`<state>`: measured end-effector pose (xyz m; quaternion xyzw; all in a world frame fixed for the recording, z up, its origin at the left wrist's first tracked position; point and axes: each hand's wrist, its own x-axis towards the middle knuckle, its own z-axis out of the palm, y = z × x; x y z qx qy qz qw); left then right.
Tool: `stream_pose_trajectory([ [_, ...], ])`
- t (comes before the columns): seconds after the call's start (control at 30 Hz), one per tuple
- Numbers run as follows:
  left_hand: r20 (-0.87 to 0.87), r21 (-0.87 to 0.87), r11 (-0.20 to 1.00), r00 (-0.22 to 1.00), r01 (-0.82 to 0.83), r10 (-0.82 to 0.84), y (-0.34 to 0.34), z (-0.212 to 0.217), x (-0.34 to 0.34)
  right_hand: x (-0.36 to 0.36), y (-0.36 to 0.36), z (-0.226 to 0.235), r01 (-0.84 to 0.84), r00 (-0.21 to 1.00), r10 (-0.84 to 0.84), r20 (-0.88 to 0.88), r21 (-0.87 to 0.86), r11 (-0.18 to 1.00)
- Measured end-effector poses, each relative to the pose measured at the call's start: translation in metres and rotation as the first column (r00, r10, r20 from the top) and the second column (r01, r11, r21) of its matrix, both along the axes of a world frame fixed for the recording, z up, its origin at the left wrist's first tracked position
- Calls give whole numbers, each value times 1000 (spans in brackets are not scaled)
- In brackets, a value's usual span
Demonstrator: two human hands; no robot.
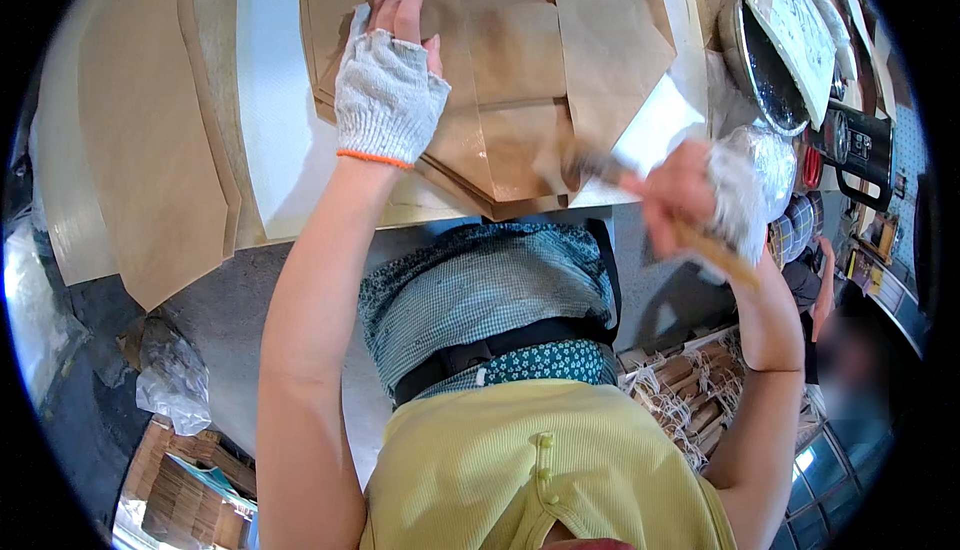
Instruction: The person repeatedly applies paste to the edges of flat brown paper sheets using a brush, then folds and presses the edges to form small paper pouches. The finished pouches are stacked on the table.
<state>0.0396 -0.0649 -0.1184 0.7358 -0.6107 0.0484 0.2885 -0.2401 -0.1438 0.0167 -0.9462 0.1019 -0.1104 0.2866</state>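
My left hand (393, 90), in a white fingerless glove with an orange cuff edge, lies flat with fingers stretched on a stack of brown paper pieces (515, 45). The stack has folded, angled corners at the near table edge, and part of its surface looks darker and shiny, as if wet. In my right hand (695, 195), also gloved, is a brush with a wooden handle (725, 255). Its bristles (595, 165) are smeared by motion and hover over or touch the paper's near right corner; I cannot tell which. A white sheet (270, 100) lies under the stack.
More brown paper (140, 140) overhangs the table at left. A round dark pan (750, 65) with a white board leaning over it, clear plastic wrap (765, 165) and a black mug (862, 155) crowd the right. Tied bundles (695, 400) sit below right. Another person's arm (824, 290) shows there.
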Motion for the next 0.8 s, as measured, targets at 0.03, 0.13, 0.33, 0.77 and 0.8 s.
stream_pose_trajectory([
  [0.03, 5, 9, 1000, 1000, 4, -4, 1, 1, -1, -2, -3, -10, 122, 992, -116, 44, -190, 974],
  [0.13, 35, 23, 1000, 999, 6, -7, -6, -1, -2, -10, 31, -36, 46, 994, -53, -96, -68, 997],
  [0.33, 78, 24, 1000, 997, 16, -17, 0, -3, 1, 1, 30, -16, -2, 999, 22, -38, 461, 888],
  [0.77, 30, 91, 996, 999, -24, 22, -4, 8, -1, 26, 35, -19, -72, 997, 58, 49, 357, 931],
  [0.8, 50, 116, 993, 999, -27, 22, -4, 12, -1, 36, 39, -26, -81, 993, 56, 105, 252, 964],
])
